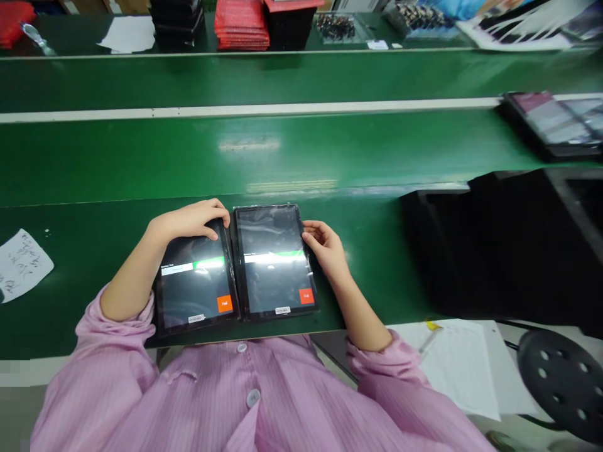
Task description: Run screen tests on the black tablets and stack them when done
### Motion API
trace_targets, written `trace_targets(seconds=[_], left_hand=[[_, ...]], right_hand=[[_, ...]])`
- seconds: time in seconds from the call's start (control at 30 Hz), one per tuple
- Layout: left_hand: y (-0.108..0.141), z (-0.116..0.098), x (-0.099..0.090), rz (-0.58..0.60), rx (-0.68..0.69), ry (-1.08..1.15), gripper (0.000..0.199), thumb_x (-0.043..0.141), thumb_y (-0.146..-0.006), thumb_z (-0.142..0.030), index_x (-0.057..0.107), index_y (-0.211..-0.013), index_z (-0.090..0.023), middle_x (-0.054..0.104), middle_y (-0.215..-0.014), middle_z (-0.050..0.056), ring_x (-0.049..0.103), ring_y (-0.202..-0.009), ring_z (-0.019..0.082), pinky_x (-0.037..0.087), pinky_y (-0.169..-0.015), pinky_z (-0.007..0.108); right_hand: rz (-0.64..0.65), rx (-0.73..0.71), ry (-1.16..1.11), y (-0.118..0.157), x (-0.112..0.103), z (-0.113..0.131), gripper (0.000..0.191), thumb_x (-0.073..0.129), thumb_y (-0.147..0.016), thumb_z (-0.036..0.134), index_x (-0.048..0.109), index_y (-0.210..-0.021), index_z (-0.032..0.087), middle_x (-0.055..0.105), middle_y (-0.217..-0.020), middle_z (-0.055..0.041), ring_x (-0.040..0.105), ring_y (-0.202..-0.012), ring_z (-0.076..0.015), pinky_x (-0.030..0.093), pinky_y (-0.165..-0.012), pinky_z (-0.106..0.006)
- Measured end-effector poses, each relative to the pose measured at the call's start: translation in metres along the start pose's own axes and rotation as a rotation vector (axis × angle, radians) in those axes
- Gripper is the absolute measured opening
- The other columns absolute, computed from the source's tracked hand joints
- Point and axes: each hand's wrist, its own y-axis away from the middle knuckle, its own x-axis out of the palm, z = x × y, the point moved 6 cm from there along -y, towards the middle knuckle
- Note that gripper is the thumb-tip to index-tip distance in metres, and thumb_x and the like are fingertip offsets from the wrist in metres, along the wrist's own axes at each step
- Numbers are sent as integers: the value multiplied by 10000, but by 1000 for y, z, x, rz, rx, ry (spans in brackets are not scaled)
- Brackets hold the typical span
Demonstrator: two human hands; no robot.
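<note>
Two black tablets lie side by side on the dark green table near its front edge. Each lit screen has a white and green bar and an orange-red "Fail" box. Over the top of the left tablet (191, 295) rests my left hand (200, 220), its fingers bent round the upper right corner. My right hand (325, 245) has thumb and fingers on the right edge of the right tablet (273, 270), near its upper part. Both tablets carry a small white label at the bottom.
Black foam blocks (490, 251) stand at the right. Behind them is a black tray (560, 125) with flat items. A handwritten paper (23, 263) lies at far left. Red packets (242, 25) and black stacks line the back shelf. A round stool (563, 383) is at lower right.
</note>
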Motion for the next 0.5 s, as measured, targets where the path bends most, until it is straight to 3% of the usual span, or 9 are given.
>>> trace_targets(seconds=[0.5], left_hand=[[-1, 4, 0, 17, 15, 0, 232, 649, -855, -344, 650, -1072, -264, 539, -1269, 53, 532, -1193, 256, 429, -996, 361]], right_hand=[[4, 1, 39, 0, -1, 3, 354, 760, -775, 432, 693, -1066, 242, 715, -918, -45, 680, -863, -230, 568, -865, -422]])
